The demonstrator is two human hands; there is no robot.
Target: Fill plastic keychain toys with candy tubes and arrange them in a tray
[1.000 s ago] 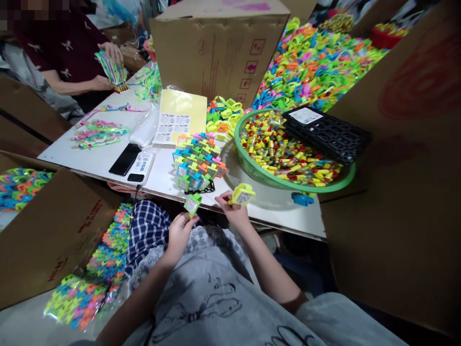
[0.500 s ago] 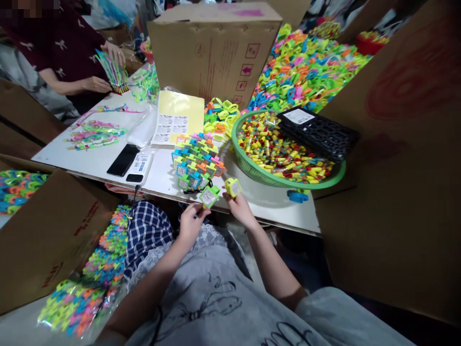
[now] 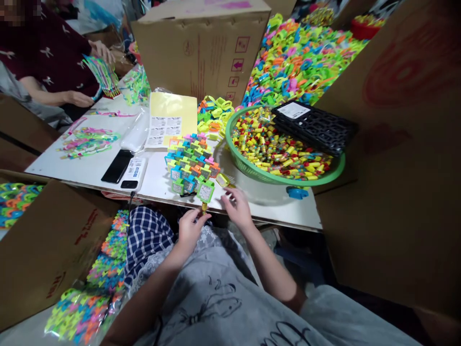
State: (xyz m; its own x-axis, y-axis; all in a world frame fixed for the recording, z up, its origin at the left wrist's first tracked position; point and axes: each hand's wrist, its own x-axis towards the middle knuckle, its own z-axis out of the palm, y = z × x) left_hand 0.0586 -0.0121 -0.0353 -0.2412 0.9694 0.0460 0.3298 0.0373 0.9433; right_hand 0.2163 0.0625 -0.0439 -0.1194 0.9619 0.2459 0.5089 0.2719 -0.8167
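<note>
Between its thumb and fingers, my left hand (image 3: 190, 229) pinches a short yellow piece (image 3: 204, 207) below a green toy watch (image 3: 206, 191). The watch stands upright with its pale square face toward me. My right hand (image 3: 237, 207) has its fingers apart and holds nothing, close to the table's front edge. Just beyond its fingertips lies a yellow toy watch (image 3: 222, 180). A cluster of colourful toy watches (image 3: 190, 161), packed in rows, stands behind the green one. Whether the green watch touches the cluster, I cannot tell.
A green basket (image 3: 248, 168) of small yellow-and-red capsules carries a black tray (image 3: 313, 126). Behind are a cardboard box (image 3: 194, 57) and a heap of colourful watch straps (image 3: 298, 62). Phones (image 3: 117, 166) and a label sheet (image 3: 173, 115) lie left. A co-worker (image 3: 54, 57) handles colourful strips.
My right hand has let go of the yellow watch, which now lies on the table. My left hand's grip has moved lower, and the green watch is more upright. The view has shifted slightly.
</note>
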